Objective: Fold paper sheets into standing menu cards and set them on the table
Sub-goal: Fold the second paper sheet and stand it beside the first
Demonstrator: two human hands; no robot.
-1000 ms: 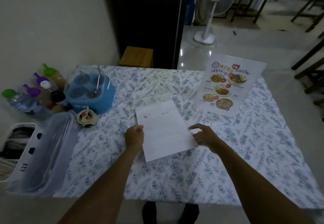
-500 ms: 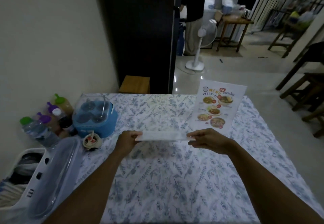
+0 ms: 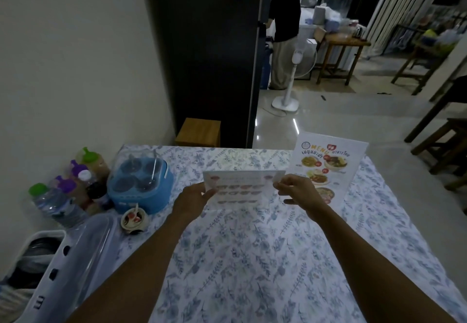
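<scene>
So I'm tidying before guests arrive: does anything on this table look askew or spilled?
Nothing spilled. The standing menu card leans slightly, and both hands hold the paper sheet above the table.

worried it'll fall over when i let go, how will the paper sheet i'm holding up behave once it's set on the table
Probably floppy: the paper sheet looks thin, pinched at its side edges by the left hand and right hand. Likely very light, so a nudge could tip it. The standing menu card stays upright on the table, which suggests folded paper can stand.
</scene>
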